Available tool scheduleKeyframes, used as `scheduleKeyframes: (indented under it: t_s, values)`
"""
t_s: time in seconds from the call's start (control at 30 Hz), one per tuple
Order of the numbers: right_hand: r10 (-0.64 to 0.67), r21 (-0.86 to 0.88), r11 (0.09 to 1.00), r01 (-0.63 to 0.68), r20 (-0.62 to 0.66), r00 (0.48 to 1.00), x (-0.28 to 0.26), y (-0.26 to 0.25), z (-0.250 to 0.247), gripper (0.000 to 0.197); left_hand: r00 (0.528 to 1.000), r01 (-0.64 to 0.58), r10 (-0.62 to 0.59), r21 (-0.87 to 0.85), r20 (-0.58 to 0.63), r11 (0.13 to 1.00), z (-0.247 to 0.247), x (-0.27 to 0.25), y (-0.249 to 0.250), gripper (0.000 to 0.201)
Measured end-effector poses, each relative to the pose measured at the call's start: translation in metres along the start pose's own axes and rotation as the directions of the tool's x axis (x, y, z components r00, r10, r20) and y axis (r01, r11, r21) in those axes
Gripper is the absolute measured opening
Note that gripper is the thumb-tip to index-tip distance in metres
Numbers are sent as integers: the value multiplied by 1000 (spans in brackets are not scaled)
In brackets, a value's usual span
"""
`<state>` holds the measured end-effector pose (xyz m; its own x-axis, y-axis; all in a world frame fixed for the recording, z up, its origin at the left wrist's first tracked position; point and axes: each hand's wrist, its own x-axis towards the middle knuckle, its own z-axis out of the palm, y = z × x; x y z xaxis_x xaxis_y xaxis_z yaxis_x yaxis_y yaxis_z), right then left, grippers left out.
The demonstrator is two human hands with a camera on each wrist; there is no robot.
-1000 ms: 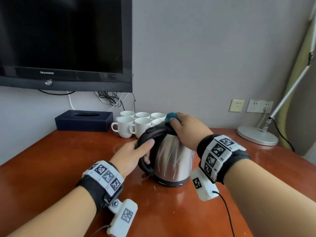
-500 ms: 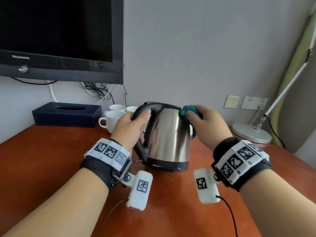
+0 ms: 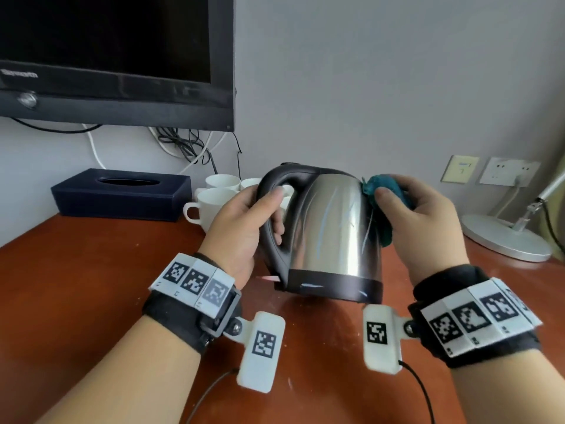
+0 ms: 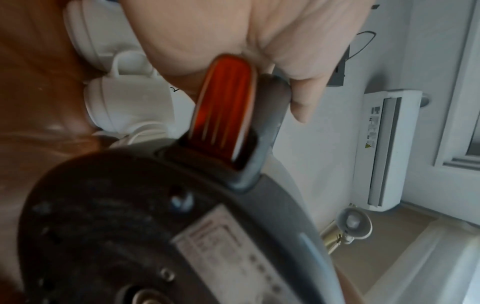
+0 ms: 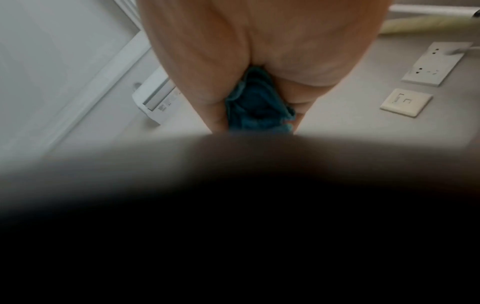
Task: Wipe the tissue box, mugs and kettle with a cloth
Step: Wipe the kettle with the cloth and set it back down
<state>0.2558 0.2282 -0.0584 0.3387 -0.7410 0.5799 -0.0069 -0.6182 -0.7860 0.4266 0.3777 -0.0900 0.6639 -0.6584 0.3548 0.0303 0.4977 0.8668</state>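
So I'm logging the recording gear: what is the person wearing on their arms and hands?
Both forearms are bare, with no sleeves or gloves. Each wrist carries a black strap topped by a row of white tiles printed with black square codes. A small white block bearing one more code hangs from each strap, the left one and the right one, each with a thin black cable trailing from it.

The head camera looks forward and down over the kettle, which sits near centre. The left wrist camera sits very close beneath the kettle's base, looking up toward 12 o'clock; the right wrist view shares the wall sockets at 2 o'clock.
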Motion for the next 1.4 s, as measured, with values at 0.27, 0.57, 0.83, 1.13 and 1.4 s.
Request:
scheduleKeyframes:
  t_s: [0.27, 0.57, 0.83, 1.13, 1.4]
  values:
    - [-147, 65, 987, 146, 11, 989, -31, -4, -6, 30, 976, -207, 219, 390, 14, 897, 9, -11, -5, 22]
    - [-251, -51, 962, 267, 213, 944, -46, -8, 1, 30, 950, -216, 284, 389, -126, 896, 19, -15, -9, 28]
    - [-285, 26, 952, 305, 437, 853, -56, -8, 14, 28, 924, -192, 315, 451, -217, 872, 8, -6, 3, 29]
    - [-288, -44, 957, 285, -76, 955, -47, 0, 6, 32, 939, -339, 318, 533, 135, 775, 33, -28, 14, 10]
    - [-306, -57, 939, 339, 310, 900, -56, -6, 10, 29, 947, -238, 315, 520, -63, 820, 19, -15, 10, 29]
